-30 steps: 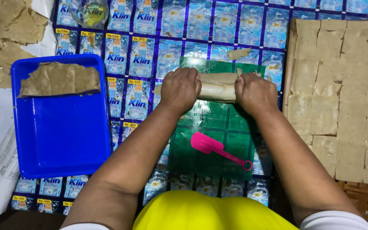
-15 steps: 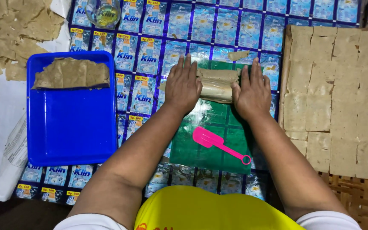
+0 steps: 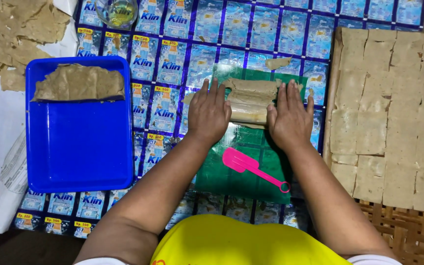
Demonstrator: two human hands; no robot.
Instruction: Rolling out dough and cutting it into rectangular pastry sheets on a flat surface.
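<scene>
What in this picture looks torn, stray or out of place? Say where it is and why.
A small dough scrap lies alone on the patterned mat, beyond the dough roll under both hands. The dough sheet in the blue tray has ragged, torn edges.

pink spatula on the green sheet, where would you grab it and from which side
Take the pink spatula by its thin straight handle, near the ring end, coming from above on the right hand side. It lies flat on the green sheet, blade toward the upper left, handle running down to the right. Probably a pinch grip suits, since the handle is slim and nothing crowds it.
</scene>
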